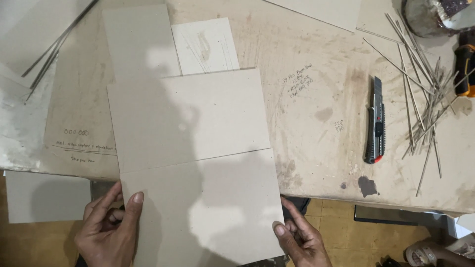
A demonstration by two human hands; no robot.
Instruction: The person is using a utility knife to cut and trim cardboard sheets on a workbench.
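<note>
Stained worktable [316, 99] bears the grey board sheet [198, 163], long axis running away; left hand [106, 230] and right hand [302, 237] pinch its near corners (equally close).

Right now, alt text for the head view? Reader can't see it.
Two bare hands, left hand and right hand, grip the near corners of a grey cardboard sheet overhanging a stained worktable. More cardboard sheets lie beyond it; a utility knife and thin sticks lie to the right.
</note>
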